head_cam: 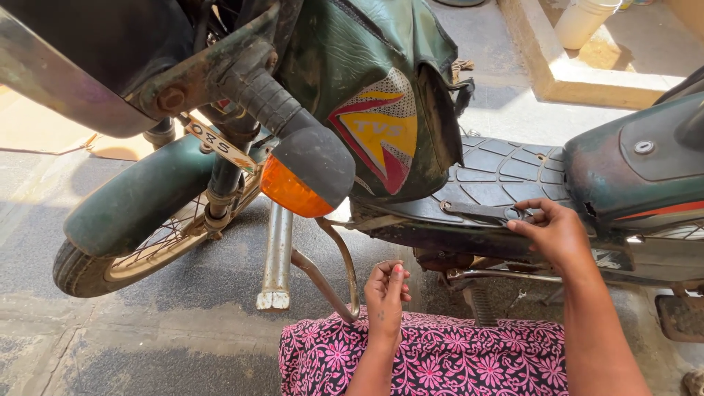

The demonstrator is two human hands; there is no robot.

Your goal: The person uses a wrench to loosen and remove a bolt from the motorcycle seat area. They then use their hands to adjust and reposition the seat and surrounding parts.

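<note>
Here, a flat dark wrench (480,212) lies on the moped's ribbed footboard (499,172); the right hand (554,231) pinches its end, seemingly mid-pickup. The left hand (386,290) hangs loosely curled, empty, above the pink floral cloth (440,359).

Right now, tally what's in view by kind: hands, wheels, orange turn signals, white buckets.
Hands: 2, left hand bare, right hand on the black lever
Wheels: 1, front wheel
Orange turn signals: 1
White buckets: 1
Total: 5
</note>
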